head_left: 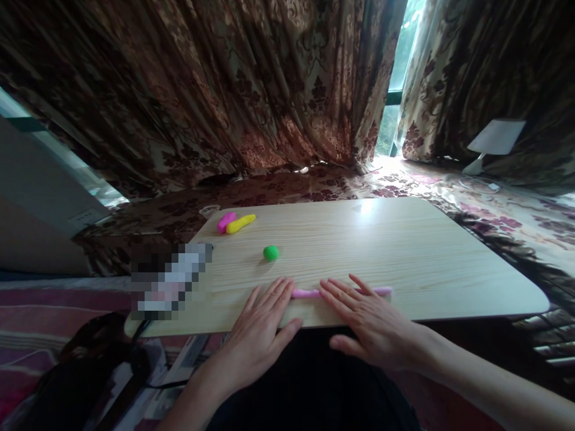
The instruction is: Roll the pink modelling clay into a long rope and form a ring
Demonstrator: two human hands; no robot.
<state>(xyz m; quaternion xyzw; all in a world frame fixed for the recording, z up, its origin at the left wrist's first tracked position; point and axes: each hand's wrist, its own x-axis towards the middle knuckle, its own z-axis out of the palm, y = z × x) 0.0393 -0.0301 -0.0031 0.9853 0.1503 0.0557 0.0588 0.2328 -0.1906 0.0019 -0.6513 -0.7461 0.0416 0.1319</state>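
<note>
A long, thin roll of pale pink modelling clay (308, 294) lies crosswise near the front edge of the table. My left hand (265, 323) rests flat over its left end, fingers stretched out. Further along, my right hand (359, 311) lies flat across the roll with its fingers apart, and the roll's right end shows beyond it. Both palms face down, and neither hand grips anything. Beyond my left hand sits a green clay ball (271, 253). Toward the back left, a yellow clay piece (241, 224) touches a magenta clay piece (226, 222).
The light wooden table (350, 251) has rounded corners. A blurred-out object (173, 281) with a black cable lies at its left edge. Behind stand patterned curtains (269, 90) over a flowered ledge, with a white lamp (496, 136) at the right.
</note>
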